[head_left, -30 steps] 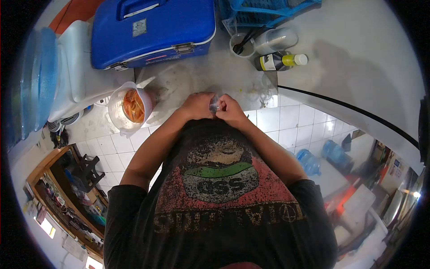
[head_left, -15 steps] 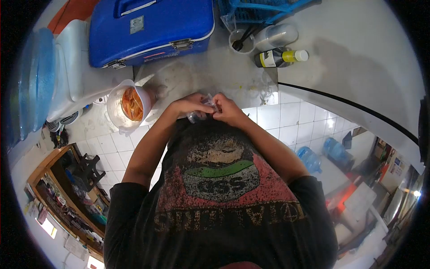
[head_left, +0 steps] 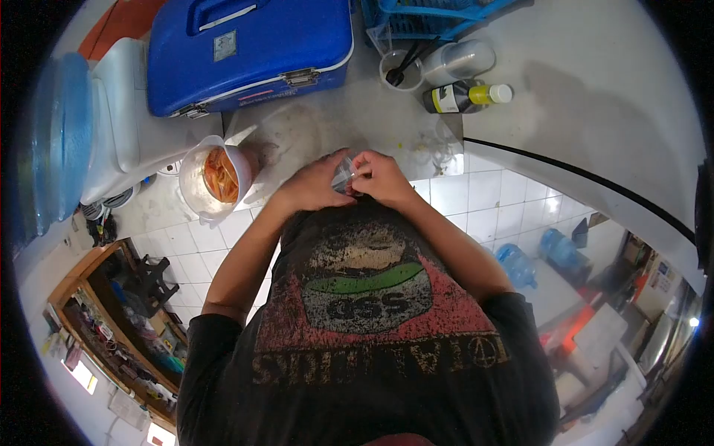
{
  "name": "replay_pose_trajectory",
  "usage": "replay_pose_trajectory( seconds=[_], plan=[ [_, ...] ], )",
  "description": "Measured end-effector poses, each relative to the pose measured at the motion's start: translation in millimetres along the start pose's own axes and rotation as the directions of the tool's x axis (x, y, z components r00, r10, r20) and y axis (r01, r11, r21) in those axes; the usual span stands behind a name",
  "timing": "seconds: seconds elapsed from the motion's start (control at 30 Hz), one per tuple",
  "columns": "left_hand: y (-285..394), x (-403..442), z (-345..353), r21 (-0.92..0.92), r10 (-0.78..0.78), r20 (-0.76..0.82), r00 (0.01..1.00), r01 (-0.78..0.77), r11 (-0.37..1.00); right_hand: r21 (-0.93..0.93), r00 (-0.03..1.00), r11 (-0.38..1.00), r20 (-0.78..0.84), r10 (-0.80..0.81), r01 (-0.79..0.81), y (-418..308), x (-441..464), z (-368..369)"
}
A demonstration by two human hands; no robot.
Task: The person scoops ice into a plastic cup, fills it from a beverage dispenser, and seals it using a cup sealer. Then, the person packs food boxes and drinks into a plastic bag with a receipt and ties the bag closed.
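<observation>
Grey counter (head_left: 312,119) ahead, left hand (head_left: 314,183) and right hand (head_left: 381,178) grip clear plastic (head_left: 343,175), its direction and long axis unclear.

Solid blue cooler (head_left: 249,56), orange contents (head_left: 221,175) in a whitish pitcher (head_left: 195,186), yellow-capped dark bottle (head_left: 455,98).

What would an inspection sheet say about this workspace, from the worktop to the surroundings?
Surface: grey worktop, stained, small yellow specks.
Things in hand: clear plastic item, its exact kind unclear.
Clutter: blue cooler, tub with orange contents, dark bottle, cup with black utensils.
Hands: left hand and right hand both hold the plastic item.
Cables: nothing seen for certain.
Surroundings: white tiled floor, blue water jugs.
</observation>
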State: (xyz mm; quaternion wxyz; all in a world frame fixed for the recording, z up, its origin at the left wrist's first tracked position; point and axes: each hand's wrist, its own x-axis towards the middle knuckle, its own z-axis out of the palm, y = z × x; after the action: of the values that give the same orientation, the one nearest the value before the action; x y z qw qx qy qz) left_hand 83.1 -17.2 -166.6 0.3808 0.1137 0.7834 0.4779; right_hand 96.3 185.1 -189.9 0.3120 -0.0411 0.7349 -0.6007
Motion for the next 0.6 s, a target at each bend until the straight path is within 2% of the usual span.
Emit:
replay_pose_trajectory(
  seconds=[0.03, 0.07, 0.1, 0.13, 0.17, 0.2, 0.27, 0.33, 0.37, 0.43, 0.47, 0.53, 0.6],
  plan=[
    [11.4, -3.5, 9.3, 0.145, -0.053, -0.104, 0.993, 0.067, 0.987, 0.041, 0.995, 0.994, -0.015, 0.099, -0.098, -5.9, 0.5, 0.6],
    [16.5, -5.7, 13.4, 0.281, -0.087, -0.216, 0.972, 0.148, 0.948, 0.043, 0.995, 0.994, -0.01, 0.096, -0.095, -10.1, -0.4, 0.9],
    [9.9, -3.2, 14.2, 0.285, -0.089, -0.221, 0.971, 0.151, 0.946, -0.031, 0.999, 0.999, 0.002, 0.032, -0.032, -14.1, -1.4, 0.5],
    [-0.3, 3.1, 15.1, 0.209, -0.115, -0.153, 0.982, 0.146, 0.967, -0.106, 0.999, 0.994, 0.015, -0.034, 0.035, -16.2, -1.2, -0.6],
    [-10.2, 7.3, 15.8, 0.131, -0.134, -0.079, 0.988, 0.143, 0.981, -0.104, 0.999, 0.994, 0.012, -0.038, 0.039, -14.2, -1.2, -1.0],
    [-11.9, 6.4, 14.8, 0.132, -0.134, -0.076, 0.988, 0.143, 0.981, -0.121, 0.998, 0.991, 0.041, -0.047, 0.052, -8.7, -3.4, -0.7],
    [-16.4, 5.5, 12.6, 0.004, -0.168, -0.023, 0.986, 0.168, 0.986, -0.14, 0.996, 0.988, 0.069, -0.054, 0.063, 2.5, -2.2, -1.4],
    [-34.2, 8.5, 15.9, -0.015, -0.179, 0.011, 0.984, 0.18, 0.984, -0.028, 0.993, 0.999, 0.114, 0.032, -0.029, 9.3, 1.9, 1.8],
    [-43.4, 12.9, 15.5, -0.027, -0.181, 0.036, 0.983, 0.182, 0.983, -0.029, 0.993, 0.999, 0.112, 0.027, -0.024, 8.9, 2.7, 0.5],
    [-51.5, 12.9, 16.8, -0.089, -0.151, 0.052, 0.987, 0.155, 0.984, -0.202, 0.981, 0.979, 0.181, 0.067, -0.029, 1.3, -1.0, -2.5],
    [-55.7, 12.9, 18.8, -0.155, -0.123, 0.066, 0.99, 0.132, 0.979, -0.203, 0.982, 0.979, 0.179, 0.066, -0.029, -0.8, -2.3, -4.1],
    [-43.9, 11.8, 16.8, -0.115, -0.152, 0.065, 0.986, 0.159, 0.981, -0.301, 0.985, 0.944, 0.144, -0.095, 0.135, -4.1, -5.5, -6.5],
    [-40.5, 10.3, 15.8, -0.074, -0.184, 0.055, 0.981, 0.188, 0.979, -0.333, 0.992, 0.936, 0.097, -0.087, 0.114, -6.9, -9.2, -11.1]
  ],
)
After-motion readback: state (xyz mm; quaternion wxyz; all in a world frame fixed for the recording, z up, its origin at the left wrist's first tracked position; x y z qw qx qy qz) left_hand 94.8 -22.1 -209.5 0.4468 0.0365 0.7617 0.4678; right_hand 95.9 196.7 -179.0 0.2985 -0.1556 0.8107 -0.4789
